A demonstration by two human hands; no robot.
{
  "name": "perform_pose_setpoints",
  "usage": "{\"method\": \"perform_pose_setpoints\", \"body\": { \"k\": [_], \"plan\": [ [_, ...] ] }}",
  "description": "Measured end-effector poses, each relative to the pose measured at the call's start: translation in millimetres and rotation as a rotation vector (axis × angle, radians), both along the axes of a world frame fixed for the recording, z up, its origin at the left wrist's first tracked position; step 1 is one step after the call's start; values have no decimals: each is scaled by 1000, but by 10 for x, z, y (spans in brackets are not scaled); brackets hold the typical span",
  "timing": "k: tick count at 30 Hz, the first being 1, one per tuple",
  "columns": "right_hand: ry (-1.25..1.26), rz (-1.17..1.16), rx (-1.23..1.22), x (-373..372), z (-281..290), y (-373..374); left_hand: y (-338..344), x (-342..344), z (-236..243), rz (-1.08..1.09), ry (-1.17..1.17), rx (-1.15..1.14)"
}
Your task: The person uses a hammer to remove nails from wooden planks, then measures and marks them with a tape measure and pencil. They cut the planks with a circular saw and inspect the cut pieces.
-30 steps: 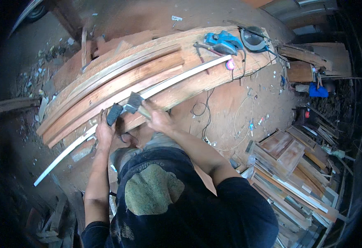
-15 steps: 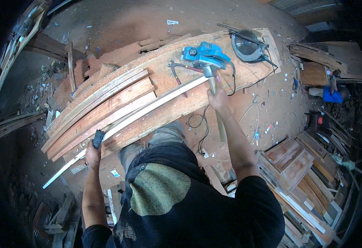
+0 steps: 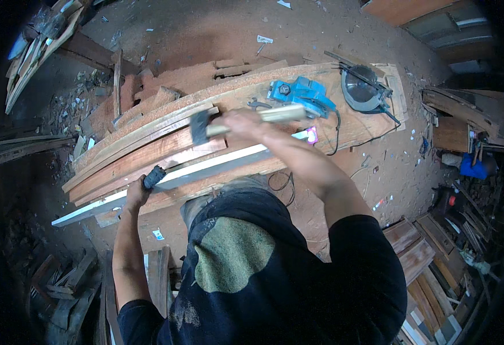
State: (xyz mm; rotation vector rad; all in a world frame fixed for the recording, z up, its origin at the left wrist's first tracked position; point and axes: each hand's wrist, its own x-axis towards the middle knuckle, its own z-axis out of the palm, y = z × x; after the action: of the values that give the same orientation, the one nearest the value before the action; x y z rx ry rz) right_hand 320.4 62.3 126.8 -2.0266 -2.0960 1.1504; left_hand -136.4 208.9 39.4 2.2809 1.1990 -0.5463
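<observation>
- Your right hand (image 3: 237, 122) is closed on a wooden-handled hammer (image 3: 201, 127), head raised over the reddish planks (image 3: 148, 155); it looks mid-swing.
- Your left hand (image 3: 138, 191) grips a dark chisel-like tool (image 3: 154, 176), set against the long pale strip (image 3: 206, 168) lying along the bench (image 3: 355, 126).
- The next blow calls for a square hit on the tool's end, clear of your knuckles.
- A blue power planer (image 3: 298, 95), a circular saw (image 3: 362, 87) and their cords sit just beyond the right hand.
</observation>
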Motion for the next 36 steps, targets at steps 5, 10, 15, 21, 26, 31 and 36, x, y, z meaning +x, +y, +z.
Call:
{"method": "perform_pose_setpoints", "body": {
  "k": [5, 10, 15, 21, 26, 31, 36],
  "plan": [
    [-272, 179, 434, -494, -1129, 147, -102, 226, -206, 104, -70, 19],
    [-78, -567, 97, 115, -786, -371, -732, 100, -249, 318, -243, -42],
    [-409, -526, 133, 916, -1447, -1221, -1235, 183, -332, 545, -351, -127],
    [-512, -549, -27, 643, -1744, -1080, -1498, 131, -231, 538, -321, -97],
    [-157, -888, 215, 565, -1924, -1129, -1341, 415, -154, 402, -256, -170],
    [79, -1102, 264, 220, -1922, -969, -1176, 853, 74, 257, -313, -165],
    [-26, -1553, 546, 197, -1435, -1154, -1119, 1073, 373, 206, -368, -112]
  ]
}}
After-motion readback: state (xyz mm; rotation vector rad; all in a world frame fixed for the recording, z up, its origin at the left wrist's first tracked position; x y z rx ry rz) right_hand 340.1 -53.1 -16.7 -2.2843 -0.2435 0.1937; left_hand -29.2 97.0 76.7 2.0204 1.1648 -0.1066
